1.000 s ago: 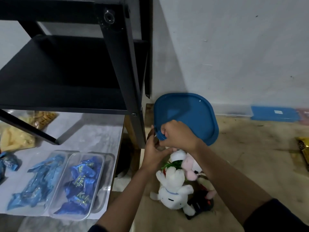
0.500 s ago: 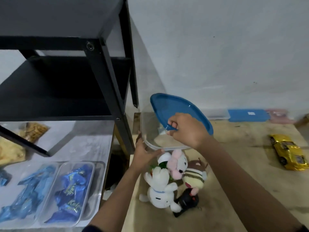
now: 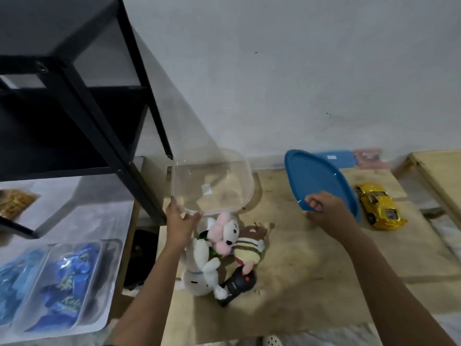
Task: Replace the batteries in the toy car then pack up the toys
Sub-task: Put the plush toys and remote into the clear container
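- The shelf (image 3: pixel 50 126) is standing at the left, and the floor (image 3: pixel 311 270) to its right is carrying all the toys.
- The box (image 3: pixel 212 186) is hanging tilted above the floor. It is clear, and I am seeing nothing inside it. Its near rim is sitting just above the heap of plush toys.
- The lid (image 3: pixel 321 181) is off the box and well apart from it, to the right, and is tilting in the air.
- The left hand (image 3: pixel 180 218) is keeping its grip on the near left corner of the box, with the fingers curled round the rim.
- The right hand (image 3: pixel 324 211) is pinching the near edge of the lid, and this grip is holding nothing else.
- The white plush (image 3: pixel 197 278), the pink plush (image 3: pixel 223 233) and the striped plush (image 3: pixel 249 245) are lying in one heap just below the left hand, on the person's side of it. The left hand is the nearer one to them.
- The car (image 3: pixel 379 206) is lying on the floor just beside the lid, to the right of the right hand. Its long axis is running from far left to near right, and the right hand is clearly the nearer one.
- The remote (image 3: pixel 240 283) is lying at the near end of the heap, touching the white plush.
- Both grips are occupied, so I am judging that the lid must go down before either hand can take a toy. Whether the car's batteries are already replaced, I cannot tell.
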